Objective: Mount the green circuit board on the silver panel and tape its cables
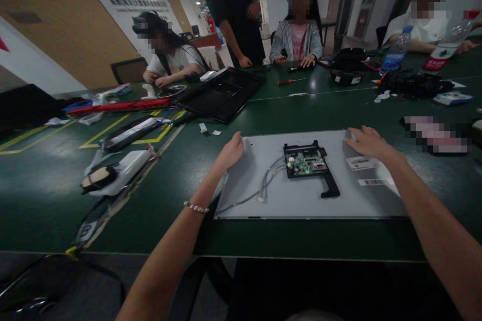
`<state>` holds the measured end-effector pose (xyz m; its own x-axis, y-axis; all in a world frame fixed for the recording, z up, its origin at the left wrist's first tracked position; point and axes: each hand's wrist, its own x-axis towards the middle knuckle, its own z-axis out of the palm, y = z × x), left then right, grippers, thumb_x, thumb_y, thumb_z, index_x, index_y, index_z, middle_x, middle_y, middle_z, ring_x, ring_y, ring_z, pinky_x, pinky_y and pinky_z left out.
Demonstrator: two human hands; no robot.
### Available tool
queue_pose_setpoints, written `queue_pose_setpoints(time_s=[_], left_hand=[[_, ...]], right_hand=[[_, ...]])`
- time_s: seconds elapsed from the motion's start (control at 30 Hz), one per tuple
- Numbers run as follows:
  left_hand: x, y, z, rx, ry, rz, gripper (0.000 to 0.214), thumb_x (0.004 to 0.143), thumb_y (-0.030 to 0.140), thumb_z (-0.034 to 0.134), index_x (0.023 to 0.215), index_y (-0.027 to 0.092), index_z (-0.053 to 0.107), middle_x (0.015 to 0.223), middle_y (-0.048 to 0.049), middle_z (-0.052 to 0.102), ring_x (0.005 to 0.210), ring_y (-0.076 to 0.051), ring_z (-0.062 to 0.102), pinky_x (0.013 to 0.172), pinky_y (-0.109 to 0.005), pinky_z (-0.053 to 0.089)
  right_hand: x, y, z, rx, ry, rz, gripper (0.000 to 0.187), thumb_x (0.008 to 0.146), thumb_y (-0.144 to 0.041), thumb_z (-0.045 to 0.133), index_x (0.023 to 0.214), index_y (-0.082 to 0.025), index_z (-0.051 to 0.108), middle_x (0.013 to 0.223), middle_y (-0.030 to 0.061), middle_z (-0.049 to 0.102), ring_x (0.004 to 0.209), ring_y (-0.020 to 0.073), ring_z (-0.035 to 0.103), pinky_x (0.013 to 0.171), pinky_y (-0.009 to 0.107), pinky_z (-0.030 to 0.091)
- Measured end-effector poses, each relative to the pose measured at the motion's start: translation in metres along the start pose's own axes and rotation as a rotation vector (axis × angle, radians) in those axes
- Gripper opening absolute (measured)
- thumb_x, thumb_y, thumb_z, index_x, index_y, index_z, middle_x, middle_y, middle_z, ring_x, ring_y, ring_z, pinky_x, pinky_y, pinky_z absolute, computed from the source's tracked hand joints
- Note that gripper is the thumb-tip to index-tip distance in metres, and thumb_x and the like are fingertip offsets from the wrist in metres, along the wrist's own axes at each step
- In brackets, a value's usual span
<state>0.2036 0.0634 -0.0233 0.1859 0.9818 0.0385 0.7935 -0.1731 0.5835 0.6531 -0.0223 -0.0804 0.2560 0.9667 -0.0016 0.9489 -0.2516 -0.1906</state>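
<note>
L hand [232, 150] & R hand [367, 141] both touch a gray panel [263, 148], L at its far left corner, R nr its far right corner w/ fingers spread. Can't tell if either one grips the edge or just rests. Bead bracelet [196, 207] on L wrist [205, 193]. Panel lies flat on the green bench [158, 225], just in from the near edge. On it, approx mid: black bracket [330, 185] w/ a green circuit board [301, 165]; gray wires [264, 179] run from there twd panel's near left corner. White labels [362, 162] btwn bracket & panel's right end.

Paper scraps [203, 128] just past panel's far left corner, then a big black cover [222, 93] twd bench's far edge. Screwdriver [286, 82] nr same edge, in front of a seated person [297, 35]. Water bottle [395, 52] nr bench's far right corner. White gadget [130, 173] on bench's left part, well apart from panel.
</note>
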Motion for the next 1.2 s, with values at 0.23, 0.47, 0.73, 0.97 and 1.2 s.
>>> queue_pose_setpoints(time_s=[0.23, 0.47, 0.73, 0.97, 1.2], left_hand=[[-0.007, -0.007, 0.018, 0.500, -0.052, 0.164, 0.059, 0.098, 0.029, 0.027, 0.148, -0.002, 0.035, 0.157, -0.0215, 0.030, 0.147, -0.028, 0.028, 0.121, -0.039, 0.021], [-0.008, -0.008, 0.015, 0.592, -0.087, 0.204, 0.062, 0.100, 0.034, 0.023, 0.148, -0.004, 0.033, 0.157, -0.0229, 0.030, 0.148, -0.027, 0.027, 0.121, -0.037, 0.020], [-0.008, -0.011, 0.012, 0.466, -0.121, 0.186, 0.064, 0.098, 0.038, 0.026, 0.149, 0.001, 0.035, 0.159, -0.0219, 0.027, 0.149, -0.027, 0.022, 0.121, -0.040, 0.017], [-0.006, -0.012, 0.010, 0.387, -0.131, 0.217, 0.059, 0.097, 0.035, 0.030, 0.147, 0.005, 0.039, 0.156, -0.0193, 0.034, 0.150, -0.026, 0.021, 0.121, -0.042, 0.016], [-0.008, -0.011, 0.009, 0.490, -0.163, 0.217, 0.063, 0.099, 0.037, 0.022, 0.151, 0.002, 0.032, 0.160, -0.0207, 0.026, 0.150, -0.026, 0.018, 0.121, -0.041, 0.014]], right_hand=[[-0.001, -0.002, -0.001, -0.022, -0.008, -0.008, 0.069, 0.093, -0.064, 0.028, 0.149, -0.026, 0.041, 0.153, 0.0191, 0.039, 0.139, 0.0467, 0.033, 0.101, 0.065, 0.038], [-0.001, -0.002, -0.003, -0.025, -0.017, -0.013, 0.069, 0.093, -0.064, 0.028, 0.149, -0.026, 0.042, 0.154, 0.0207, 0.037, 0.138, 0.0486, 0.034, 0.100, 0.066, 0.039], [-0.004, -0.006, -0.012, -0.019, -0.024, -0.043, 0.070, 0.091, -0.065, 0.032, 0.146, -0.025, 0.045, 0.151, 0.0200, 0.043, 0.136, 0.0507, 0.037, 0.097, 0.072, 0.038], [-0.016, -0.042, -0.043, 0.143, -0.123, -0.364, 0.072, 0.093, -0.059, 0.038, 0.154, -0.021, 0.034, 0.157, 0.0094, 0.039, 0.143, 0.0310, 0.035, 0.118, 0.045, 0.030], [-0.053, -0.074, -0.052, 0.394, -0.205, -0.715, 0.090, 0.085, -0.061, 0.059, 0.159, -0.027, 0.022, 0.162, 0.0074, 0.030, 0.146, 0.0328, 0.030, 0.120, 0.053, 0.025]])
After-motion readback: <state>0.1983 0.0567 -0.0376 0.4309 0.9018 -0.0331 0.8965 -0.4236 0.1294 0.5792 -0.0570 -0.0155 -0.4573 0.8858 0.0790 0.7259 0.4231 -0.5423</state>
